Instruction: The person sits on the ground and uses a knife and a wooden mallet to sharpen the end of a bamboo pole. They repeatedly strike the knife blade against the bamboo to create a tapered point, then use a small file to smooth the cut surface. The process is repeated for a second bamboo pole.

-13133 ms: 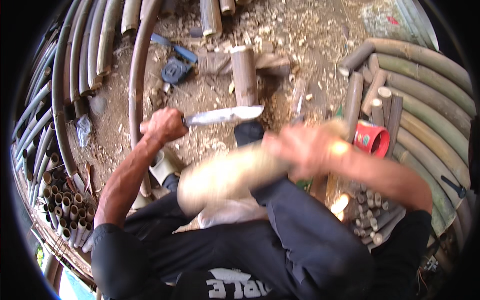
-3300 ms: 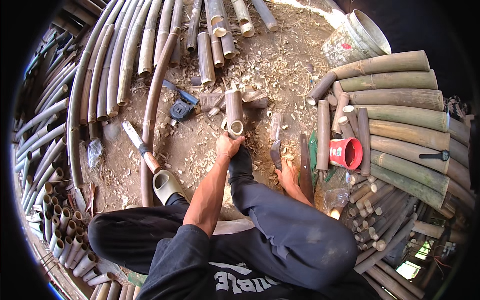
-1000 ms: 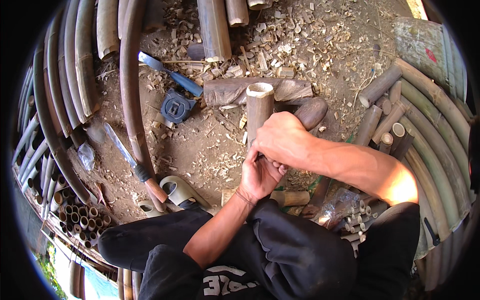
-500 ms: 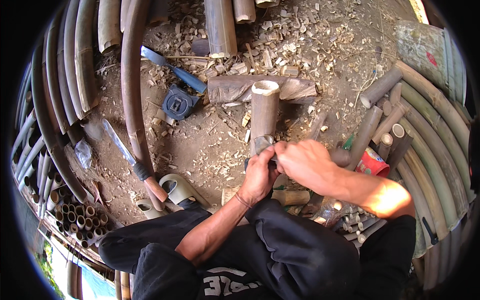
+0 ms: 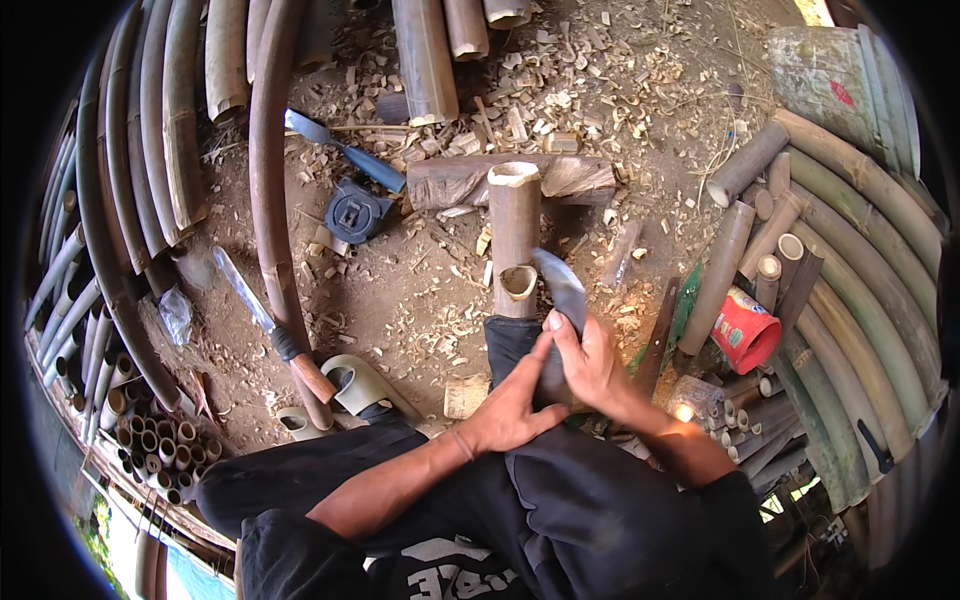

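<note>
With the bamboo tube [image 5: 513, 228] across the wooden block [image 5: 440, 182], the right hand [image 5: 592, 368] holds the curved knife [image 5: 566, 288] in closed fingers, the left hand [image 5: 508, 412] is part-spread, hold unclear; apparently trimming the near opening [image 5: 518, 284], the step next calls for knife-to-rim contact.

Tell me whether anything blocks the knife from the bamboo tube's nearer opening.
Nothing visible does: the curved knife, held in the right hand, sits just right of the nearer opening. The left hand is lower in the picture, not between.
</note>
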A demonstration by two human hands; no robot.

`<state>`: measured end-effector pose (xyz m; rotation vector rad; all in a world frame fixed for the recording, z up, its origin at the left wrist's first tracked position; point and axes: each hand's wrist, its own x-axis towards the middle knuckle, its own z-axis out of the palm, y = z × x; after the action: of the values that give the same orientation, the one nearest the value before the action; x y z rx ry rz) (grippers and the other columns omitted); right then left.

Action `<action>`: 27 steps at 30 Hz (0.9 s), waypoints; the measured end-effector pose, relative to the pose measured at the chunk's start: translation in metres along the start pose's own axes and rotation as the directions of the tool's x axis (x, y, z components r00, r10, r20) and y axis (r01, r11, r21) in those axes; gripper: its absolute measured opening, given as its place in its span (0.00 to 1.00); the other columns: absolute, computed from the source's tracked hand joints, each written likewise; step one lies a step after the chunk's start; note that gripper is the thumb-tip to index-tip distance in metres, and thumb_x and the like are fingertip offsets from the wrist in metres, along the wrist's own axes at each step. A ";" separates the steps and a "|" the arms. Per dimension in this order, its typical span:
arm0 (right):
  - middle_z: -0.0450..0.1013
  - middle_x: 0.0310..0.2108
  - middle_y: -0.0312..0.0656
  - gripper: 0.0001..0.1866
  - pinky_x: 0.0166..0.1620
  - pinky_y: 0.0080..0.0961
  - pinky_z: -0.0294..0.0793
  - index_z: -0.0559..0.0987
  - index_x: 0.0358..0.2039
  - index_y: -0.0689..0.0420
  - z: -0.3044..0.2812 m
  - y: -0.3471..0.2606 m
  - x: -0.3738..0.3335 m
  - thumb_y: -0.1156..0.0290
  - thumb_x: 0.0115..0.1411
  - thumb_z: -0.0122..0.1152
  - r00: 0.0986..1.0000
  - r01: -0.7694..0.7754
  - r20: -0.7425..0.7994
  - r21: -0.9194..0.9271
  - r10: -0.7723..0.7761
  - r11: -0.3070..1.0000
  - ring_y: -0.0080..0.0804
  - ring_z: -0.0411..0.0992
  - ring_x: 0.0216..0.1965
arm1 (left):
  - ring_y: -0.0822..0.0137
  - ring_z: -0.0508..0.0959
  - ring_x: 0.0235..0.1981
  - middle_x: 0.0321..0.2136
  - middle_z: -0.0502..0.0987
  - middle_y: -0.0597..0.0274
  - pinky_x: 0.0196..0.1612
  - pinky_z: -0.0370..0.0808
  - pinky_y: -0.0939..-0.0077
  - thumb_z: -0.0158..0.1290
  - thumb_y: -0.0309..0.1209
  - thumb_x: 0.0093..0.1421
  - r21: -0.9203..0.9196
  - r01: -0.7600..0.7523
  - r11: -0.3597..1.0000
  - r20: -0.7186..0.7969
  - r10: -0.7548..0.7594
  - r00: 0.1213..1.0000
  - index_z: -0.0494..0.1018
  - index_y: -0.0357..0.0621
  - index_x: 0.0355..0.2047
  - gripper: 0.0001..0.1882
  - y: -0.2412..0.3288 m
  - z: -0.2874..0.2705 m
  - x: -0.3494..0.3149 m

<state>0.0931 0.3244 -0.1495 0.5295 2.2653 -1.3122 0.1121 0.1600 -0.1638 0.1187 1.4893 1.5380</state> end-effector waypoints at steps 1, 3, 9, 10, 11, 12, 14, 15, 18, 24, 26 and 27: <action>0.80 0.30 0.47 0.20 0.36 0.41 0.74 0.75 0.42 0.62 0.008 0.000 -0.005 0.56 0.70 0.44 0.992 -0.097 0.100 0.223 0.076 0.970 0.48 0.77 0.30 | 0.44 0.67 0.59 0.55 0.66 0.36 0.62 0.63 0.59 0.57 0.35 0.52 -0.043 -0.033 0.999 -0.114 0.028 0.993 0.54 0.33 0.64 0.41 -0.001 -0.001 -0.005; 0.82 0.33 0.42 0.20 0.33 0.36 0.75 0.74 0.41 0.63 0.024 -0.004 -0.011 0.56 0.71 0.44 0.964 -0.253 0.165 0.349 0.207 0.902 0.37 0.77 0.26 | 0.42 0.77 0.44 0.42 0.75 0.36 0.48 0.75 0.56 0.58 0.35 0.48 0.390 0.271 0.880 -0.136 -0.236 0.962 0.62 0.35 0.56 0.36 0.010 -0.032 -0.022; 0.79 0.33 0.49 0.17 0.20 0.22 0.77 0.72 0.39 0.68 0.069 -0.017 0.031 0.64 0.71 0.44 0.742 -0.633 0.574 0.431 0.346 0.643 0.30 0.75 0.18 | 0.53 0.82 0.25 0.23 0.80 0.48 0.33 0.79 0.60 0.64 0.42 0.47 0.437 0.479 0.761 -0.449 -0.278 0.850 0.76 0.38 0.32 0.20 -0.003 -0.068 -0.039; 0.78 0.32 0.52 0.19 0.22 0.25 0.79 0.73 0.38 0.71 0.071 -0.021 0.032 0.63 0.71 0.44 0.756 -0.641 0.555 0.520 0.347 0.565 0.34 0.77 0.20 | 0.53 0.82 0.25 0.23 0.80 0.48 0.32 0.79 0.60 0.64 0.42 0.47 0.522 0.459 0.719 -0.433 -0.241 0.869 0.77 0.39 0.31 0.19 0.010 -0.081 -0.035; 0.78 0.32 0.52 0.20 0.22 0.26 0.79 0.73 0.39 0.72 0.072 -0.022 0.034 0.63 0.71 0.44 0.778 -0.625 0.552 0.623 0.302 0.472 0.34 0.77 0.21 | 0.53 0.82 0.24 0.22 0.80 0.48 0.32 0.79 0.61 0.64 0.41 0.47 0.599 0.438 0.670 -0.417 -0.206 0.885 0.78 0.39 0.31 0.18 0.026 -0.096 -0.030; 0.78 0.32 0.53 0.21 0.23 0.27 0.79 0.73 0.39 0.72 0.071 -0.022 0.035 0.63 0.70 0.44 0.799 -0.601 0.540 0.711 0.263 0.365 0.35 0.77 0.21 | 0.53 0.82 0.25 0.23 0.80 0.49 0.32 0.79 0.60 0.64 0.43 0.47 0.710 0.402 0.578 -0.348 -0.208 0.914 0.78 0.42 0.32 0.19 0.044 -0.109 -0.020; 0.78 0.34 0.54 0.22 0.25 0.32 0.80 0.73 0.41 0.74 0.064 -0.024 0.038 0.62 0.69 0.45 0.837 -0.542 0.521 0.830 0.168 0.130 0.38 0.78 0.24 | 0.53 0.82 0.26 0.22 0.80 0.52 0.30 0.79 0.60 0.63 0.44 0.47 0.864 0.270 0.425 -0.233 -0.139 0.963 0.79 0.45 0.32 0.18 0.085 -0.123 0.004; 0.78 0.37 0.51 0.20 0.30 0.31 0.81 0.75 0.44 0.70 0.058 -0.019 0.040 0.62 0.69 0.46 0.837 -0.542 0.537 0.840 0.107 0.028 0.38 0.79 0.26 | 0.55 0.81 0.22 0.19 0.79 0.55 0.28 0.78 0.61 0.61 0.39 0.49 0.924 0.207 0.322 -0.173 -0.130 0.976 0.79 0.46 0.28 0.11 0.108 -0.121 0.021; 0.80 0.36 0.43 0.17 0.31 0.34 0.78 0.77 0.40 0.58 0.052 -0.001 0.036 0.59 0.70 0.45 0.821 -0.433 0.559 0.742 0.118 -0.512 0.36 0.78 0.28 | 0.59 0.81 0.22 0.19 0.79 0.59 0.26 0.77 0.64 0.58 0.36 0.53 0.994 -0.066 0.082 0.085 -0.252 0.964 0.79 0.49 0.25 0.06 0.160 -0.098 0.077; 0.79 0.30 0.44 0.16 0.28 0.33 0.80 0.75 0.39 0.61 0.046 -0.008 0.030 0.59 0.69 0.49 0.814 -0.524 0.549 0.835 0.191 -0.167 0.34 0.79 0.26 | 0.56 0.82 0.26 0.21 0.79 0.55 0.29 0.78 0.61 0.59 0.37 0.53 0.982 -0.007 0.187 0.030 -0.120 0.992 0.78 0.48 0.30 0.08 0.120 -0.100 0.046; 0.77 0.30 0.50 0.17 0.21 0.28 0.79 0.73 0.37 0.63 0.061 -0.005 0.031 0.60 0.69 0.49 0.815 -0.576 0.563 0.767 0.133 0.282 0.34 0.77 0.20 | 0.51 0.83 0.30 0.23 0.80 0.51 0.35 0.79 0.57 0.60 0.40 0.52 0.805 0.416 0.423 -0.275 -0.355 0.893 0.77 0.44 0.32 0.14 0.085 -0.098 0.001; 0.77 0.30 0.49 0.19 0.23 0.24 0.78 0.75 0.38 0.66 0.057 -0.027 0.033 0.59 0.69 0.50 0.762 -0.642 0.591 0.642 0.263 0.419 0.33 0.76 0.19 | 0.49 0.83 0.31 0.24 0.80 0.47 0.38 0.79 0.56 0.61 0.45 0.49 0.604 0.517 0.607 -0.334 -0.396 0.855 0.76 0.43 0.32 0.19 0.061 -0.096 -0.018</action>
<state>0.0631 0.2652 -0.1742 0.9995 0.8887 -1.8860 0.0266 0.0908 -0.1293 0.0199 1.9782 0.5344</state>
